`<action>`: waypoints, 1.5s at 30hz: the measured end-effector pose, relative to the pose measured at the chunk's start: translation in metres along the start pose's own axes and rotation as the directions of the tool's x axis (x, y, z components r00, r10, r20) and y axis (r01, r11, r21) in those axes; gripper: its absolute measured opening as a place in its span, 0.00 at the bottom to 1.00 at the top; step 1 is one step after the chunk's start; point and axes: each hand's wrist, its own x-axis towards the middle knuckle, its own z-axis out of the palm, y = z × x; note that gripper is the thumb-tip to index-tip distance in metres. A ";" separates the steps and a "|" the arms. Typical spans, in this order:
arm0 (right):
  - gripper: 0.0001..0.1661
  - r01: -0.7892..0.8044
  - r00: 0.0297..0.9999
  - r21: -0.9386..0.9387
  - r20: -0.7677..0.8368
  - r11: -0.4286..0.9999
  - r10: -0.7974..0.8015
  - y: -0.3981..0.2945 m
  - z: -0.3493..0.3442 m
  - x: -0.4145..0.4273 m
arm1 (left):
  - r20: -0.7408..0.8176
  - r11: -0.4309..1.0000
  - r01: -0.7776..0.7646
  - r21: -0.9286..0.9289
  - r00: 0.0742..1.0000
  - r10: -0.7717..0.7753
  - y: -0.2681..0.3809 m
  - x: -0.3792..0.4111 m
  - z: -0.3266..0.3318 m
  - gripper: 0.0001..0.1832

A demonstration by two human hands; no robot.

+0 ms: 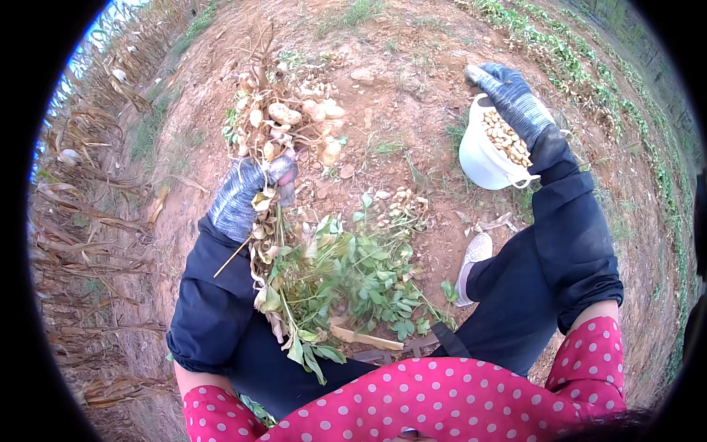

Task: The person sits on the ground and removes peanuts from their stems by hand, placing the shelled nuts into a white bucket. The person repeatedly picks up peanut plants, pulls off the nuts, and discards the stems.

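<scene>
My left hand (254, 188), in a grey knit glove with a fingertip showing, is closed round the stems of an uprooted peanut plant. Its roots carry a cluster of peanut pods (284, 114) above the fist, while leaves and withered stalks hang down below it. My right hand (505, 94), in a matching glove, is over the top rim of a white plastic bucket (478, 157). Peanuts (504, 138) lie inside that bucket. The right fingers look bent together; whether they hold anything cannot be told. More pulled peanut plants (364, 265) lie on the ground between my legs.
Dry corn stalks (94, 237) line the left side. Green plants in rows (602, 72) run along the upper right. A pale strip of wood (367, 337) lies near my lap, and my shoe (476, 254) is on the reddish soil below the bucket.
</scene>
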 end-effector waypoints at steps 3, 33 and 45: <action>0.27 -0.069 0.947 0.553 0.299 0.830 -0.120 -0.034 0.052 -0.020 | -0.076 0.994 -0.006 -0.110 0.997 -0.002 -0.006 -0.002 0.012 0.08; 0.35 0.087 0.799 0.071 0.591 0.994 -0.112 -0.062 0.068 -0.029 | 0.224 0.935 -0.041 0.351 0.974 -0.042 -0.024 0.002 0.033 0.31; 0.20 0.034 0.894 0.091 0.442 0.995 -0.071 -0.024 0.069 -0.004 | 0.056 0.949 0.092 0.301 0.992 -0.114 -0.018 0.004 0.039 0.27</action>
